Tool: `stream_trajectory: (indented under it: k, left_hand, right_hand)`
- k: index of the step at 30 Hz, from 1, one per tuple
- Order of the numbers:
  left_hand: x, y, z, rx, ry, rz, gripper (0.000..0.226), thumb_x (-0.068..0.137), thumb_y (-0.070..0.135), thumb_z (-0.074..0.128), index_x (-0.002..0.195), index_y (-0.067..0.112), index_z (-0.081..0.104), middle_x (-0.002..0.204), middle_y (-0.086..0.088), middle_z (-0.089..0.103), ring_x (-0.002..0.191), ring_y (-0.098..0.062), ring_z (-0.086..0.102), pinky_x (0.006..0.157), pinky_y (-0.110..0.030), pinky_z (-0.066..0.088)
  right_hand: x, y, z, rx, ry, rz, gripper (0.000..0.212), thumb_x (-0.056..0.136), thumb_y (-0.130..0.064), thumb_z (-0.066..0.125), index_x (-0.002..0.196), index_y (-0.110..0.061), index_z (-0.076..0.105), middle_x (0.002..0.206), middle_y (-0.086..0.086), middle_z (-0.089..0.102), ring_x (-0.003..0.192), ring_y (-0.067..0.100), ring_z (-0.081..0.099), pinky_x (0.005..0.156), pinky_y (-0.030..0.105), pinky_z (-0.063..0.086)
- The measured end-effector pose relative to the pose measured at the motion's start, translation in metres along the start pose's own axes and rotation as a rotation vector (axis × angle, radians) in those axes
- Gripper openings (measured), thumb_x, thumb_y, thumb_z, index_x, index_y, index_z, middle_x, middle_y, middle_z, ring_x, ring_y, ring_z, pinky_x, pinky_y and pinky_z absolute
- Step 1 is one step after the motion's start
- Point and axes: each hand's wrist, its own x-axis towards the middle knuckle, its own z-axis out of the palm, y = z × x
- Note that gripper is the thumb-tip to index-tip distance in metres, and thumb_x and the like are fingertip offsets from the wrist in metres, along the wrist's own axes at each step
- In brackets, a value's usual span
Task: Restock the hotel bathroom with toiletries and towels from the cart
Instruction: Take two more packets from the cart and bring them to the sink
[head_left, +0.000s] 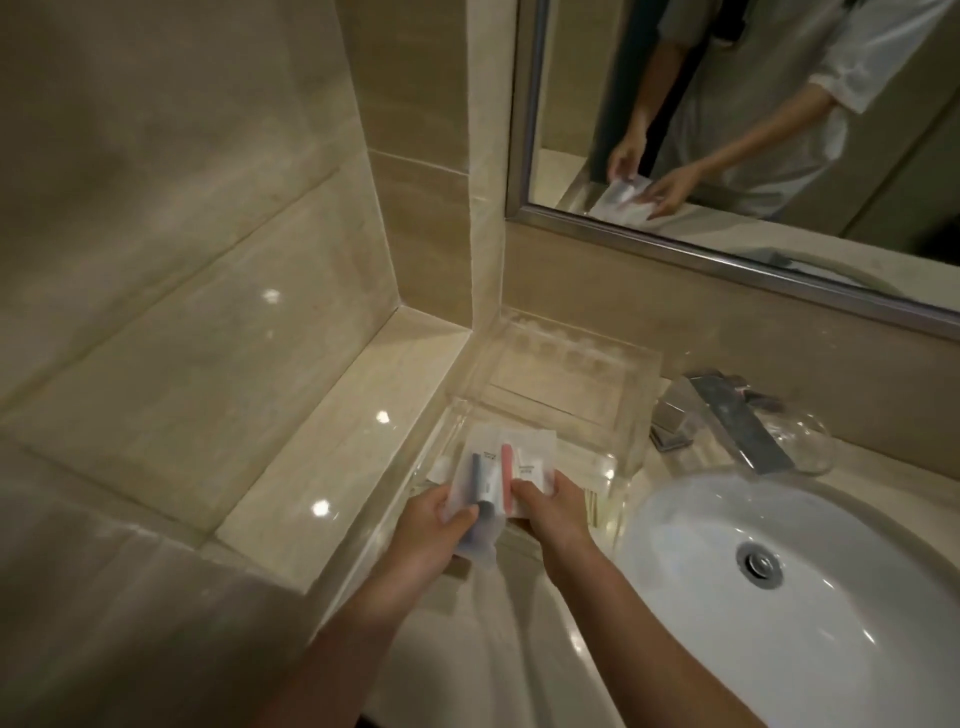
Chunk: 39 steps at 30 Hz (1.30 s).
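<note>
Centre frame, the left hand (434, 525) grips a clear packet holding a grey-blue tube (475, 480). The right hand (553, 512) pinches a pink-stick packet (522, 465) above a clear acrylic tray (561, 387).

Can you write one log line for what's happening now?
left hand: holds grey-tube packet | right hand: holds pink-stick packet | where: at clear tray, beside sink

The blue-grey packet (480, 501), a clear sleeve round a dark tube, is pinched in the left fingers (460, 514), pointing away. The pink packet (514, 475) lies just beside it, under the right fingers (524, 488), both above the clear tray (561, 384).
</note>
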Motion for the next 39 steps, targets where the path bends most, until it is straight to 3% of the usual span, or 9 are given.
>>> stream_trajectory:
  k: [5, 8, 11, 14, 16, 20, 25, 31, 39]
  left_hand:
    - [0.029, 0.002, -0.007, 0.136, -0.008, -0.004, 0.009, 0.085, 0.016, 0.064, 0.083, 0.01, 0.057, 0.083, -0.006, 0.059, 0.072, -0.015, 0.056, 0.059, -0.021, 0.041]
    - [0.049, 0.012, -0.011, 0.301, -0.012, -0.001, 0.021, 0.086, 0.02, 0.062, 0.1, 0.005, 0.06, 0.097, -0.006, 0.06, 0.084, -0.017, 0.057, 0.06, -0.021, 0.039]
    - [0.063, 0.016, -0.009, 0.417, -0.011, 0.001, 0.029, 0.086, 0.022, 0.062, 0.109, 0.005, 0.059, 0.108, -0.009, 0.061, 0.099, -0.023, 0.058, 0.075, -0.025, 0.042]
    - [0.073, 0.015, -0.003, 0.47, 0.016, -0.017, 0.029, 0.087, 0.024, 0.06, 0.11, 0.008, 0.059, 0.112, -0.008, 0.062, 0.097, -0.02, 0.058, 0.069, -0.023, 0.037]
    - [0.078, 0.013, 0.002, 0.478, 0.079, -0.018, 0.031, 0.087, 0.025, 0.059, 0.114, 0.012, 0.056, 0.116, -0.005, 0.06, 0.093, -0.017, 0.055, 0.068, -0.021, 0.033]
    - [0.082, -0.005, 0.015, 0.416, 0.164, 0.138, 0.051, 0.089, 0.019, 0.057, 0.137, 0.02, 0.038, 0.132, -0.004, 0.048, 0.116, -0.018, 0.049, 0.084, -0.02, 0.037]
    - [0.09, -0.037, 0.017, 0.946, 0.075, 0.42, 0.073, 0.089, 0.019, 0.057, 0.147, 0.03, 0.015, 0.154, 0.001, 0.021, 0.139, -0.017, 0.022, 0.113, -0.03, 0.022]
    - [0.09, -0.053, 0.015, 1.032, -0.012, 0.453, 0.06, 0.095, 0.019, 0.042, 0.148, 0.02, 0.014, 0.154, 0.004, 0.023, 0.141, -0.01, 0.02, 0.114, -0.028, 0.01]
    - [0.091, -0.035, 0.019, 0.903, -0.047, 0.525, 0.048, 0.099, 0.033, 0.029, 0.146, 0.026, 0.025, 0.156, 0.008, 0.016, 0.142, -0.008, 0.011, 0.116, -0.032, 0.005]
  right_hand:
    - [0.027, -0.003, 0.007, -0.162, -0.035, -0.014, 0.011, 0.082, -0.012, 0.061, 0.092, -0.011, 0.064, 0.09, 0.008, 0.069, 0.083, 0.024, 0.066, 0.079, 0.039, 0.056]
    - [0.037, -0.002, 0.0, -0.218, -0.025, -0.062, 0.011, 0.083, -0.012, 0.063, 0.094, -0.015, 0.06, 0.093, 0.008, 0.067, 0.087, 0.025, 0.065, 0.084, 0.045, 0.054]
    - [0.035, 0.005, -0.008, -0.267, -0.033, -0.098, 0.013, 0.083, -0.014, 0.063, 0.097, -0.015, 0.062, 0.089, 0.003, 0.068, 0.084, 0.022, 0.066, 0.082, 0.044, 0.055]
    - [0.035, 0.009, -0.019, -0.298, -0.036, -0.1, 0.016, 0.086, -0.013, 0.059, 0.102, -0.012, 0.061, 0.094, 0.008, 0.068, 0.086, 0.024, 0.066, 0.081, 0.044, 0.055]
    - [0.036, 0.009, -0.029, -0.302, -0.054, -0.098, 0.018, 0.089, -0.011, 0.054, 0.106, -0.012, 0.059, 0.096, 0.008, 0.067, 0.085, 0.024, 0.066, 0.077, 0.041, 0.056]
    - [0.035, 0.007, -0.041, -0.299, -0.093, -0.064, 0.018, 0.089, -0.005, 0.047, 0.106, -0.012, 0.049, 0.093, 0.009, 0.063, 0.073, 0.022, 0.065, 0.051, 0.028, 0.05]
    - [0.036, 0.008, -0.046, -0.357, -0.071, -0.11, 0.011, 0.089, -0.007, 0.053, 0.09, -0.016, 0.047, 0.08, 0.009, 0.063, 0.046, 0.013, 0.059, 0.039, 0.022, 0.044]
    - [0.039, 0.012, -0.048, -0.309, -0.068, -0.053, 0.007, 0.087, -0.004, 0.056, 0.093, -0.008, 0.056, 0.072, 0.011, 0.065, 0.048, 0.015, 0.062, 0.052, 0.031, 0.055]
    - [0.037, 0.012, -0.033, -0.093, -0.115, 0.188, 0.01, 0.089, -0.004, 0.055, 0.098, -0.004, 0.059, 0.082, 0.015, 0.066, 0.05, 0.015, 0.062, 0.047, 0.023, 0.047]
